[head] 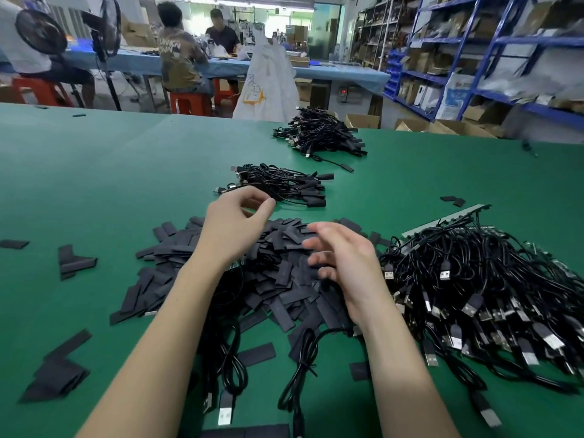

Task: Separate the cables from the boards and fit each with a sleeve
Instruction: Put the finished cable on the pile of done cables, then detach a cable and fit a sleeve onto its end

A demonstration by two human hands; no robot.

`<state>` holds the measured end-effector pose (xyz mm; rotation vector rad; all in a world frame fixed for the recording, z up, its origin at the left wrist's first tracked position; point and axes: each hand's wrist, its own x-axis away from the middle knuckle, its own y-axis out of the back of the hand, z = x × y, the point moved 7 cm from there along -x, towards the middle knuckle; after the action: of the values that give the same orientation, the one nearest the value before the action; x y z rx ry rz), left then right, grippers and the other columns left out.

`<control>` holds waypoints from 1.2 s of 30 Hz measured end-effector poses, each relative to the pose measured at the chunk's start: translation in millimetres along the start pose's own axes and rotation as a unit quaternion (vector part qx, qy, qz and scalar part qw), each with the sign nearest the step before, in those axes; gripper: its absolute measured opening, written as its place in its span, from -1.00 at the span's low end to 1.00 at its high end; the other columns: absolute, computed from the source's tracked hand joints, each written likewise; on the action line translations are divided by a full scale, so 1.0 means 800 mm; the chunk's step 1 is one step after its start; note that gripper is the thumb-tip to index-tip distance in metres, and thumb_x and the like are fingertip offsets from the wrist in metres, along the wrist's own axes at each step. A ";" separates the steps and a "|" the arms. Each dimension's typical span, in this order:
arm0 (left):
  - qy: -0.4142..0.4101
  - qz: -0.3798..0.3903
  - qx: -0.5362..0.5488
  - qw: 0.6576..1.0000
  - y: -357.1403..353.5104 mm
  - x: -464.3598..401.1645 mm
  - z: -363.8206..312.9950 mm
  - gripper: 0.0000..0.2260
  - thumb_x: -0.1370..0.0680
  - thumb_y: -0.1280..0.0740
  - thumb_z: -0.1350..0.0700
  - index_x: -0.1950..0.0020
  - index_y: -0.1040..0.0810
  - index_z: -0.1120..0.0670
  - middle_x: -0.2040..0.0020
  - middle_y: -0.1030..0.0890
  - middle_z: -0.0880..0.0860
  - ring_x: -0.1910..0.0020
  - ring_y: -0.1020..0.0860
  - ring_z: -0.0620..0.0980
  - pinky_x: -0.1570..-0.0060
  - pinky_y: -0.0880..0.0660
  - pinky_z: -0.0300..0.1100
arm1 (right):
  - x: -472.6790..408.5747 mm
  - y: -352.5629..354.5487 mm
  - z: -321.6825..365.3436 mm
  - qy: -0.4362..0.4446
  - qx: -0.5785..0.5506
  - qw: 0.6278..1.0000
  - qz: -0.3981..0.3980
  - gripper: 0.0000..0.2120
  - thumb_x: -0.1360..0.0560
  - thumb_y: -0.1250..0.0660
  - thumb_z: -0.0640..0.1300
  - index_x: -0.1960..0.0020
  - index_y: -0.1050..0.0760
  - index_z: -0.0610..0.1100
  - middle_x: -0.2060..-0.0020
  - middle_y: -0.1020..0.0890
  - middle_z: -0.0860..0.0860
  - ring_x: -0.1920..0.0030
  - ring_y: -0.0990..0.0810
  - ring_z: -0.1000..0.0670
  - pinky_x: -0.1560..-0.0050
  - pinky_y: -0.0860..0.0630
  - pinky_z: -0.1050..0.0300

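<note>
Both hands hovered over the sleeve pile (278, 263) on the green tabletop (94, 184), the left hand (234, 222) and right hand (341, 257) with grip released, grasping nothing. Unsleeved cables (489, 286) lay right. Next step, seemingly: pinching one sleeve.

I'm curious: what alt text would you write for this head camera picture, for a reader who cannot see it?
Two bare hands, left hand and right hand, hover empty over a heap of flat black sleeves on a green table. A tangle of black cables lies to the right, with two smaller cable bundles farther back.
</note>
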<state>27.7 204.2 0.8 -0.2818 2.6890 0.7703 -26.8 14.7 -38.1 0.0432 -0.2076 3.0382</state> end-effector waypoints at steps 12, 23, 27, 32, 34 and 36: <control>0.060 0.009 0.001 0.998 0.001 0.004 0.023 -0.86 -0.59 -0.35 0.01 0.06 -0.69 0.00 0.14 -0.71 -0.02 0.10 -0.67 0.00 -0.09 -0.58 -0.05 | 0.025 -0.108 -0.015 0.178 0.505 0.835 0.129 -0.77 -0.60 -0.24 0.03 -0.19 -0.58 0.08 -0.10 -0.58 0.05 -0.16 -0.42 -0.11 -0.05 -0.47 -0.05; 0.063 0.019 0.017 0.998 0.005 0.004 0.016 -0.80 -0.60 -0.33 -0.01 0.17 -0.68 -0.04 0.23 -0.70 -0.11 0.15 -0.67 -0.10 -0.07 -0.59 -0.08 | 0.023 -0.105 -0.014 0.145 0.485 0.852 0.135 -0.75 -0.59 -0.23 -0.03 -0.15 -0.63 0.16 -0.07 -0.64 0.03 -0.23 -0.47 -0.09 -0.13 -0.54 -0.06; 0.064 0.013 0.032 0.997 0.003 0.004 0.017 -0.80 -0.59 -0.34 0.00 0.20 -0.67 -0.04 0.28 -0.69 -0.14 0.18 -0.66 -0.12 -0.07 -0.59 -0.10 | 0.022 -0.106 -0.017 0.133 0.485 0.851 0.150 -0.70 -0.60 -0.19 -0.12 -0.16 -0.66 0.09 -0.14 -0.64 0.00 -0.25 -0.49 -0.09 -0.19 -0.53 -0.06; 0.064 0.023 0.038 0.997 0.001 0.001 0.020 -0.80 -0.58 -0.35 -0.01 0.20 -0.67 -0.05 0.26 -0.70 -0.17 0.17 -0.67 -0.09 -0.04 -0.56 -0.14 | 0.014 -0.086 0.000 0.105 0.321 0.931 0.140 -0.81 -0.57 -0.36 -0.15 -0.13 -0.70 -0.01 -0.07 -0.69 0.10 -0.06 -0.63 0.13 -0.13 -0.52 0.23; 0.074 0.045 0.045 0.995 0.000 -0.001 0.025 -0.81 -0.58 -0.35 -0.05 0.18 -0.68 -0.06 0.23 -0.71 -0.14 0.17 -0.65 -0.11 0.01 -0.54 -0.16 | 0.012 -0.073 -0.003 0.047 0.208 0.964 0.158 -0.77 -0.56 -0.41 -0.17 -0.20 -0.67 -0.02 -0.03 -0.72 0.17 -0.02 -0.66 0.24 -0.14 -0.54 0.34; 0.103 0.084 0.101 0.986 -0.004 0.001 0.030 -0.79 -0.60 -0.35 -0.10 0.15 -0.69 -0.05 0.23 -0.70 -0.15 0.24 -0.58 -0.15 0.11 -0.49 -0.18 | 0.010 -0.062 -0.009 -0.002 0.119 0.978 0.173 -0.75 -0.55 -0.45 -0.19 -0.21 -0.67 -0.03 0.08 -0.75 0.14 0.03 -0.69 0.19 -0.16 -0.58 0.29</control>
<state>34.2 214.4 -20.4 -0.0885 2.9885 0.5325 -30.4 65.3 -38.0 0.0327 0.1690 3.3922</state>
